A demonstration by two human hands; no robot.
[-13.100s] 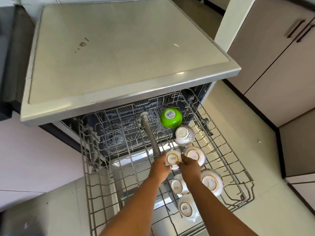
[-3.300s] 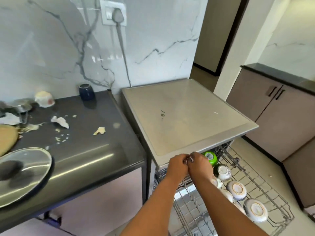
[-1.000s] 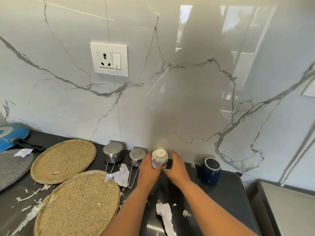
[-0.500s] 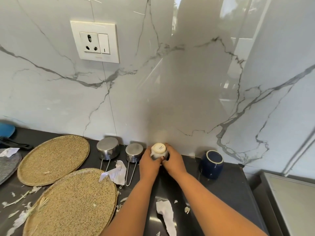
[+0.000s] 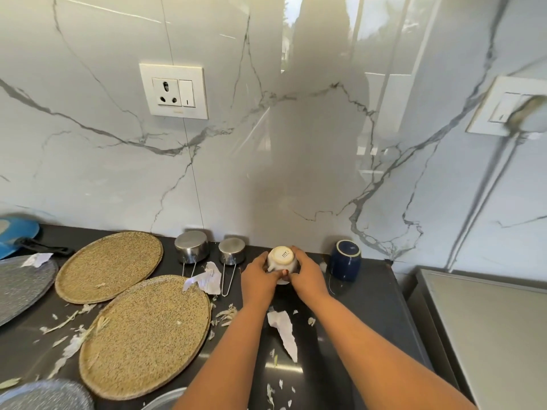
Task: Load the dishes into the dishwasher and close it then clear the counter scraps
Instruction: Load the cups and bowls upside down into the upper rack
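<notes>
A small white cup (image 5: 281, 257) sits upside down near the back wall on the dark counter (image 5: 364, 309), its printed base facing up. My left hand (image 5: 257, 276) grips its left side and my right hand (image 5: 307, 274) grips its right side, fingers curled round it. A dark blue cup (image 5: 345, 259) stands inverted just to the right. Two steel measuring cups (image 5: 191, 247) (image 5: 232, 250) stand inverted to the left. Paper and vegetable scraps (image 5: 283, 329) lie scattered over the counter. The dishwasher's flat top (image 5: 485, 329) shows at the right; its door and racks are out of view.
Two round woven mats (image 5: 109, 265) (image 5: 145, 332) lie left of my arms. Grey speckled plates (image 5: 20, 282) sit at the left edge, with a blue pan (image 5: 14, 235) behind. Wall sockets (image 5: 174, 94) are mounted on the marble backsplash.
The view shifted slightly. Both hands stay wrapped round the white cup at the back of the counter, now closed more fully about it.
</notes>
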